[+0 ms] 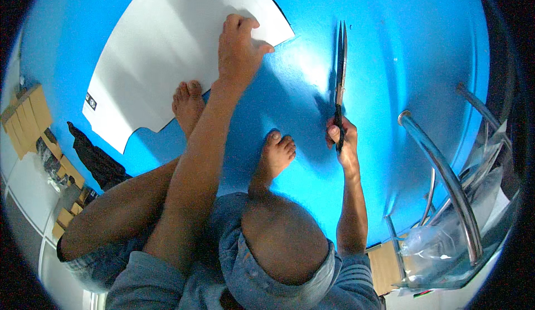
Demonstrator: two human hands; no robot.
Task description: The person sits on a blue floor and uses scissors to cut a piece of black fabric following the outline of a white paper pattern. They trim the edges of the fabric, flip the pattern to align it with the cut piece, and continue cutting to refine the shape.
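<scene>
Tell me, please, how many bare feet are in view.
2: the left foot over the edge of the white sheet, the right foot on the blue surface, left of the scissors.

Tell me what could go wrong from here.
The long scissors in the right hand could cut the bare right foot if dropped or swung back. The left foot's toes overlap the white sheet in view; if they press on it, pulling might crease it.

The left hand [238,53] stretches forward, fingers [248,24] loosely curved, thumb [266,49] apart; the right hand [346,137] is curled tight.
</scene>
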